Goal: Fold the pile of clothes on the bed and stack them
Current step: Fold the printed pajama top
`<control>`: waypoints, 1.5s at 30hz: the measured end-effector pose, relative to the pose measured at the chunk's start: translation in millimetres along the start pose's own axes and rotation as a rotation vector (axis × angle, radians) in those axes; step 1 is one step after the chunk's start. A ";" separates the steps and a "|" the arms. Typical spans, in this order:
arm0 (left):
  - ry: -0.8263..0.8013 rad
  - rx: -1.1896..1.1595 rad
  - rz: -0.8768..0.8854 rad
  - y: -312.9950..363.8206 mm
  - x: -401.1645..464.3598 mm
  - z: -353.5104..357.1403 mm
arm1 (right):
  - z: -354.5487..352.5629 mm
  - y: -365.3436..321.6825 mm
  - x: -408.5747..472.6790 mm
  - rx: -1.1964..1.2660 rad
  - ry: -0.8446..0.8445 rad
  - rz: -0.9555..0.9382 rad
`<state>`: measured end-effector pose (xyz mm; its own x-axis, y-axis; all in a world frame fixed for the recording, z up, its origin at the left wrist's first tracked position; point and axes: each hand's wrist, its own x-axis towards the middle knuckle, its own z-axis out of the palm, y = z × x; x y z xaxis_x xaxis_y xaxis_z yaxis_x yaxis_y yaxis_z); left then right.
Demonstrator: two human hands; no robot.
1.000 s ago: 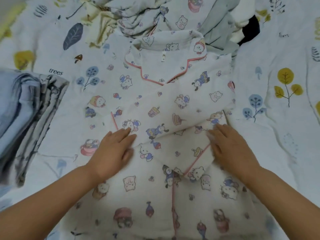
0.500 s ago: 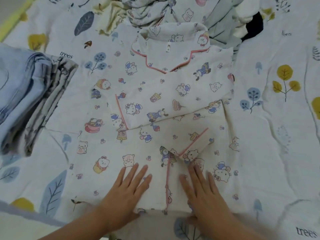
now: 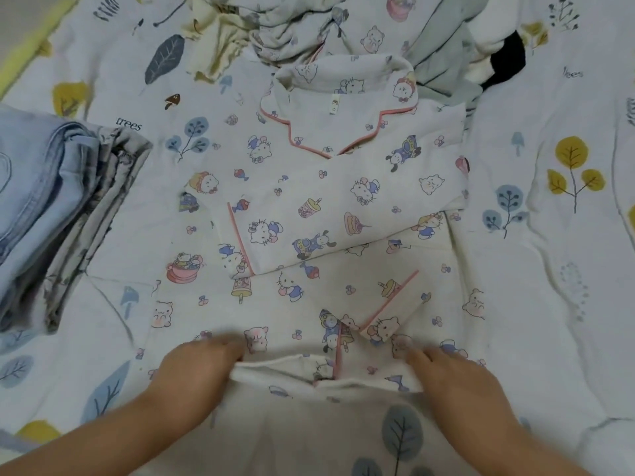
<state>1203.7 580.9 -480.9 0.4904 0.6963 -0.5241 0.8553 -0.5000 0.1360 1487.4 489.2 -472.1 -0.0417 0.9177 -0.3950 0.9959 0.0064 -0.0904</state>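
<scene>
Both hands dropped from mid-shirt to pajama shirt (image 3: 330, 207) hem, left hand (image 3: 199, 369) and right hand (image 3: 446, 376) pinching it; uneven lift could spill the folded sleeves.

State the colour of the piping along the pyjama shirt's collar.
Pink piping on the pyjama shirt, head view.

Soft, even light falls over the bed (image 3: 567, 304) — bright, flat, with no glare and only faint shadows in the fabric creases. The centre holds fair focus, cartoon prints on the pyjama top (image 3: 330, 201) readable. Motion blur smears both hands — left hand (image 3: 197, 371), right hand (image 3: 450, 376) — at the hem. Wide-angle distortion bends the frame's edges, where detail softens.
</scene>
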 end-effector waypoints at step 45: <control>0.758 -0.652 -0.537 -143.9 298.2 -153.9 | -100.6 157.0 282.9 0.712 0.527 0.855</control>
<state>1252.6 939.7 -527.4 -0.1811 0.9829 -0.0327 0.8010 0.1667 0.5750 1640.0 789.8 -506.1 0.8043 0.5693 -0.1701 0.4139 -0.7422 -0.5272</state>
